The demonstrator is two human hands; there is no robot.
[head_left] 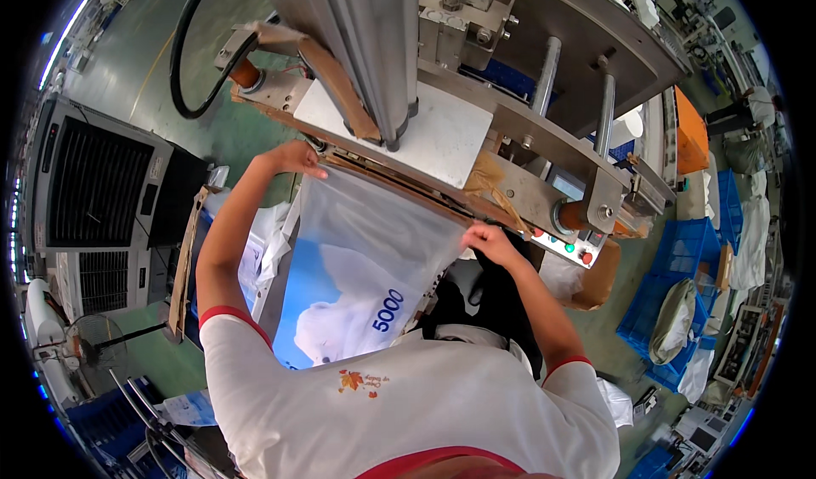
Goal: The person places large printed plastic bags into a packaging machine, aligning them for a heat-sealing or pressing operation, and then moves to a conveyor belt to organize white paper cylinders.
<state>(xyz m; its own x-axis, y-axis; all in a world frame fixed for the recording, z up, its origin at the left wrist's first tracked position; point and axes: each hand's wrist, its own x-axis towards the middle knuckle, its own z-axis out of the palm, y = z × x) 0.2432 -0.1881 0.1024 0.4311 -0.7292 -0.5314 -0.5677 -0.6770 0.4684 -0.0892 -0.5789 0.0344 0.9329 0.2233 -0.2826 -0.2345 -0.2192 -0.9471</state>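
I hold a large clear plastic bag (365, 258) with a blue and white print on its lower part, stretched between my two hands. My left hand (293, 158) grips the bag's upper left corner. My right hand (484, 243) pinches the upper right corner. The bag's open top edge lies against the sealing bar (399, 181) of a grey metal sealing machine (527, 139), under a white flat plate (425, 135). The bag's lower end hangs down in front of my white shirt.
A grey cooling unit (102, 198) and a standing fan (85, 343) are at the left. A control panel with coloured buttons (569, 245) sits on the machine's right end. Blue crates (680, 292) with white sacks stand at the right; another person (752, 109) is far right.
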